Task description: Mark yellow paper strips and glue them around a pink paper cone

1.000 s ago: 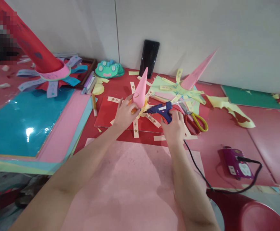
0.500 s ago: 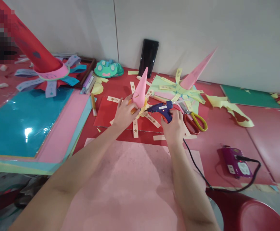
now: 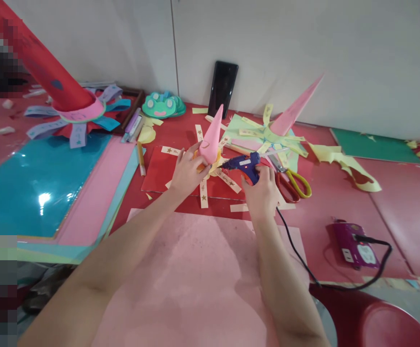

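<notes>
A pink paper cone [image 3: 212, 137] stands on a yellow paper base with cream paper strips [image 3: 204, 196] fanning out around it, some marked with stars. My left hand [image 3: 187, 174] is closed on the cone's lower part, thumb and fingers at its base. In my right hand [image 3: 263, 192] is a blue glue gun [image 3: 245, 164], gripped by its handle. Its nozzle points left, close to the yellow base; whether it touches cannot be made out. A clear glue stick sticks out of the gun's back. Red card [image 3: 159, 174] lies beneath the strips.
Scissors with red and yellow handles [image 3: 300, 183] lie right of the gun. Its cord runs past a purple power adapter [image 3: 354, 244]. A second pink cone [image 3: 296, 106], a black phone [image 3: 223, 89] and green frog cutouts [image 3: 163, 105] stand behind. A red cone hat [image 3: 61, 86] is at left.
Both hands keep nearly the same place at the cone's base and on the glue gun. The whole view has shifted very slightly.
</notes>
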